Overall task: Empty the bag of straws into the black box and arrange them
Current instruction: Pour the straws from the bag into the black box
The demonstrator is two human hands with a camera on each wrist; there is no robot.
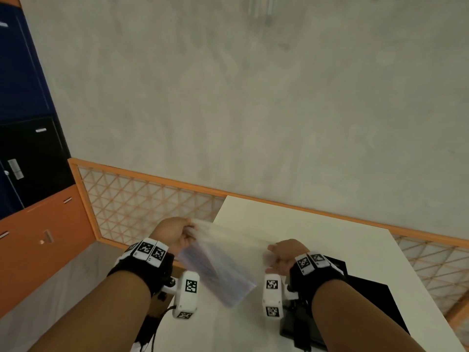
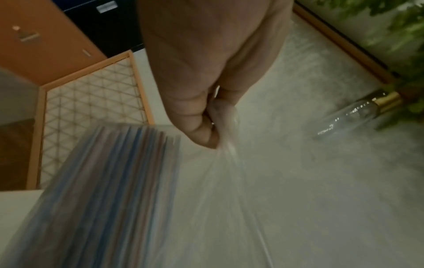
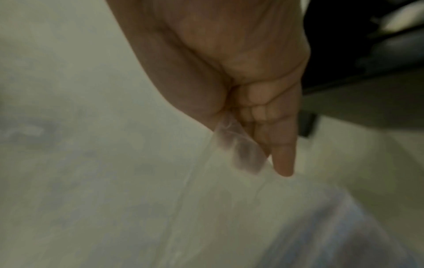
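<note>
**Both hands hold straw bag up over white table**

Landmark: the white table [image 1: 317, 240].

Left hand [image 1: 175, 235] is above the table's left edge, fingers curled, pinching one top corner of the clear plastic bag [image 1: 228, 250]. Left wrist view confirms it: thumb and fingers bunch the film. Right hand [image 1: 286, 255] is over the table's middle and grasps the opposite top corner; in the right wrist view the film runs between thumb and curled fingers, with one finger pointing straight down.

The bag is stretched between the hands, off the tabletop, and hangs tilted down toward the near-left. The straws [image 2: 110, 190], a striped bundle of blue, reddish and pale ones, lie inside the lower part of the bag. Motion blur, no count possible.

Black box [image 1: 368, 295] sits on the table's near-right part, mostly hidden under the right forearm; interior not visible.

Writing: none readable. Only square black-and-white coded markers on the wrist rigs [image 1: 149, 250]. Locker labels left of the table are too small to read.

Edges and room: bare tabletop beyond the bag to the far edge. An orange-framed lattice rail [image 1: 142, 199] runs behind the table's far and left sides. A clear bottle with a gold cap [image 2: 358, 112] lies beyond it in the left wrist view.
</note>
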